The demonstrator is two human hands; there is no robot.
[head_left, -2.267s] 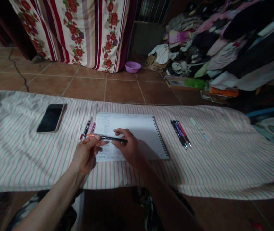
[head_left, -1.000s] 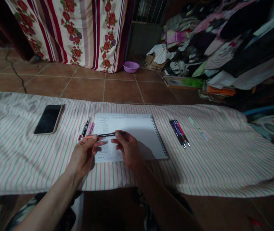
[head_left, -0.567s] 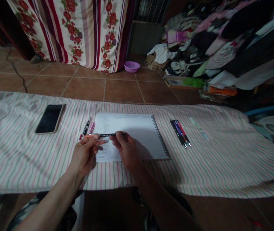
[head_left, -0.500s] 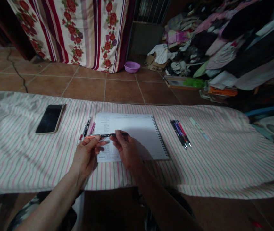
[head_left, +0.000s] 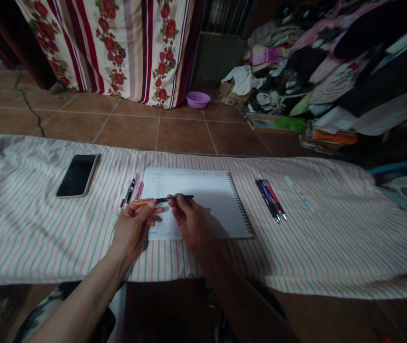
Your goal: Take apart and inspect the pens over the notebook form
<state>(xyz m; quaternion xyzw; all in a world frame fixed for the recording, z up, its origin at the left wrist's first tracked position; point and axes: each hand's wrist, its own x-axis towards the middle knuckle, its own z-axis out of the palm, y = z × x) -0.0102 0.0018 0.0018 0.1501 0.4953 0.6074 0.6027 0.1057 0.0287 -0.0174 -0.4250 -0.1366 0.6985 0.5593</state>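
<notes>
Both my hands hold one pen (head_left: 160,200) level above a spiral notebook (head_left: 210,195) that lies open on a striped cloth (head_left: 46,228). My left hand (head_left: 134,228) pinches the pen's orange end. My right hand (head_left: 189,221) pinches its black end with thumb and fingers. The pen runs left to right over the notebook's left part, where a printed table shows. Two or three more pens (head_left: 132,189) lie just left of the notebook.
A dark phone (head_left: 77,175) lies face up at the left of the cloth. Several pens (head_left: 271,199) and a pale stick (head_left: 299,192) lie right of the notebook. Beyond are tiled floor, a floral curtain (head_left: 124,47), a purple bowl (head_left: 198,99) and piled clothes (head_left: 317,66).
The pen has stayed between my two hands, shifting slightly up and right. My right fingers have slid a little along its black end. Nothing else on the cloth has moved.
</notes>
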